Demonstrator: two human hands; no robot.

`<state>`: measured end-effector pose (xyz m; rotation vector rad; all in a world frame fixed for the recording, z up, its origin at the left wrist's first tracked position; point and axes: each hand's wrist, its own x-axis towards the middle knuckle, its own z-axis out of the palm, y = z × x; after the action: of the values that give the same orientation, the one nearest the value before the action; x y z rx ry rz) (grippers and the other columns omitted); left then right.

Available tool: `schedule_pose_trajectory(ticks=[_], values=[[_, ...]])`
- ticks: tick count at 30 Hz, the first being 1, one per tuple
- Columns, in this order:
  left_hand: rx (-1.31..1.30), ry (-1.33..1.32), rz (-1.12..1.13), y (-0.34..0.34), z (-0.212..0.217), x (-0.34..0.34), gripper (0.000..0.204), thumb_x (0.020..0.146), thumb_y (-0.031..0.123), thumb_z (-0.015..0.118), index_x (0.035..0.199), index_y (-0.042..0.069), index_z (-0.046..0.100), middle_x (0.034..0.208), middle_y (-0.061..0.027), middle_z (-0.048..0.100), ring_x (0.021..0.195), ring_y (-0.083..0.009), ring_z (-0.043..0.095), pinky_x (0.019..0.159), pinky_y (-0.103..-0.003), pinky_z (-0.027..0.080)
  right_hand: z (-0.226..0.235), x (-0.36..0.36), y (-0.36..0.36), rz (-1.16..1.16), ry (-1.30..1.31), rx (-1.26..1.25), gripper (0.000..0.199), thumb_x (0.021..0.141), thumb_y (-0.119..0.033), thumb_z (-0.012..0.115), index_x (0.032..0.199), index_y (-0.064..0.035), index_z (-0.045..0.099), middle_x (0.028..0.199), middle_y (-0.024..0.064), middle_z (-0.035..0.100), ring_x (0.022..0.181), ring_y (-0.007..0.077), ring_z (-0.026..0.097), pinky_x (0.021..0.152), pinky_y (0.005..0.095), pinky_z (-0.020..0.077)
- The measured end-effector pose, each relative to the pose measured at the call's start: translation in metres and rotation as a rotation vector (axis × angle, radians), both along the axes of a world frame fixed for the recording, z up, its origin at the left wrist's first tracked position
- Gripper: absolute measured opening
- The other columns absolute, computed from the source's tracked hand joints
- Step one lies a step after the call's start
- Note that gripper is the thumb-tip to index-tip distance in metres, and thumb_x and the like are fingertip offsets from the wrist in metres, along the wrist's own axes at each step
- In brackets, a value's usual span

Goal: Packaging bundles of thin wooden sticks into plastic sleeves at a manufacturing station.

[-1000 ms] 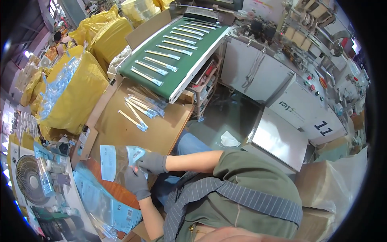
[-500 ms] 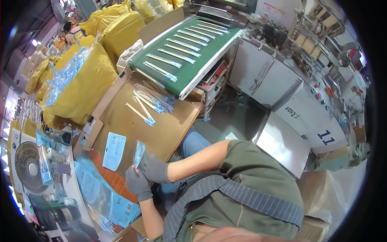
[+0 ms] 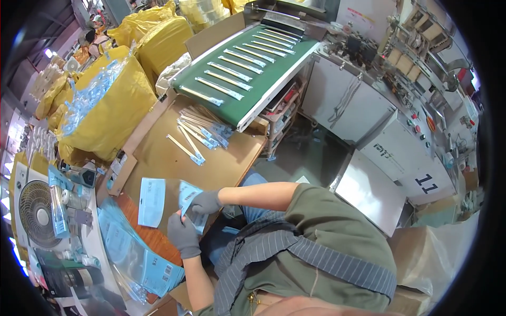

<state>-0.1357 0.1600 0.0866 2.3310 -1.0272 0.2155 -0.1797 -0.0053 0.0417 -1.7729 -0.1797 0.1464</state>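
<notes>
Both my hands wear grey gloves and meet over a blue and clear plastic bag (image 3: 188, 193) at the near edge of the table. My left hand (image 3: 183, 237) pinches the bag's lower left edge, thumb on top. My right hand (image 3: 206, 203) lies over its right side, fingers closed on it. Just left of them a flat blue bag (image 3: 152, 203) lies on the table. Beyond sits a pile of thin, pale sticks in clear wrappers (image 3: 203, 129), with a few loose wrapped sticks (image 3: 184, 150) in front.
A green conveyor belt (image 3: 263, 79) carries a row of wrapped sticks. Blue bags (image 3: 124, 239) overlap at the near left, beside a fan (image 3: 41, 213). A yellow-lined container (image 3: 113, 108) full of blue-and-clear packets stands at far left. White machine cabinets (image 3: 387, 152) stand on the right.
The bag in my hands has turned and spread, showing more of its printed face. My right hand has moved slightly right and up. Sticks on the belt have shifted toward its near end.
</notes>
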Motion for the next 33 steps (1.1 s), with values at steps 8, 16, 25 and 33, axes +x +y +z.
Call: schedule_pose_trajectory(ticks=[8,16,25,33], values=[[-0.141,-0.003,-0.035,0.0,0.031,-0.015,0.023,0.079,0.005,0.053,0.099,0.001,0.064,0.089,-0.0152,0.064,0.082,-0.0309,0.061,0.072,-0.038,0.048,0.008,0.012,0.021,-0.22,-0.428,-0.546,0.038,0.08,-0.044,0.057,0.091,-0.0074,0.063,0.096,0.0148,0.063,0.097,0.0347,0.057,0.085,0.0439,0.042],[-0.101,-0.238,-0.045,0.025,0.027,-0.008,0.024,0.078,0.001,0.055,0.1,0.0,0.065,0.084,-0.0128,0.062,0.075,-0.0257,0.059,0.068,-0.035,0.048,0.051,0.041,0.032,0.144,-0.026,-0.72,0.036,0.082,-0.044,0.053,0.097,-0.0124,0.064,0.096,0.0118,0.066,0.086,0.0331,0.061,0.075,0.0431,0.0466],[-0.014,-0.269,0.078,0.025,-0.023,0.027,0.024,0.079,0.009,0.055,0.101,0.004,0.063,0.091,-0.0127,0.061,0.084,-0.0313,0.059,0.072,-0.041,0.047,-0.01,0.068,0.044,-0.072,-0.407,-0.558,0.023,0.08,-0.03,0.057,0.089,-0.0098,0.063,0.085,0.0125,0.064,0.08,0.0313,0.06,0.075,0.0419,0.0462],[0.333,-0.159,0.126,0.031,-0.037,0.062,0.046,0.076,0.015,0.061,0.119,0.001,0.052,0.116,-0.0189,0.055,0.108,-0.0368,0.052,0.089,-0.044,0.044,-0.008,-0.02,-0.002,-0.439,-0.667,-0.472,0.032,0.082,-0.023,0.056,0.11,-0.0072,0.057,0.11,0.019,0.058,0.105,0.0354,0.054,0.088,0.0442,0.0441]])
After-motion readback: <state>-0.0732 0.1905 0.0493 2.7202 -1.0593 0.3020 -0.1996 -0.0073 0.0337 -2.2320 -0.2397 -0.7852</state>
